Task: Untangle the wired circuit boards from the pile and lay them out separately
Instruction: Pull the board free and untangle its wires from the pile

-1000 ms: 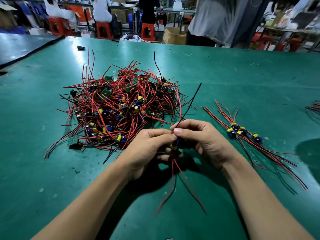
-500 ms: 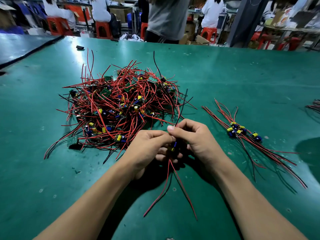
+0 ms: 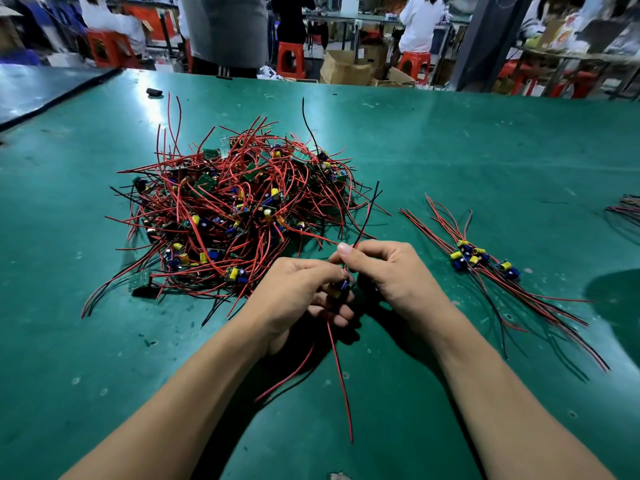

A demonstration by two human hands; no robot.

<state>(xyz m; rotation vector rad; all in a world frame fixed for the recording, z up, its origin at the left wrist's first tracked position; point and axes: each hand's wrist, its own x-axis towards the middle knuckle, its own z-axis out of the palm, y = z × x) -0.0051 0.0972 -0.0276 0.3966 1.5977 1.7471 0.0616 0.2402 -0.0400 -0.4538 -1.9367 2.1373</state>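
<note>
A tangled pile of wired circuit boards, red and black leads running all ways, is seen on the green tabletop. Just in front of the pile's near right edge, one wired board is gripped by the left hand, whose fingers are curled round it. The board's red leads are trailed away from the pile. A red and a black lead rising from that board are pinched between thumb and forefinger of the right hand. Well to the right of the pile, separated boards are laid out with leads aligned. Beyond the pile, past the tabletop's far edge, an open cardboard box is seen; its contents cannot be told.
</note>
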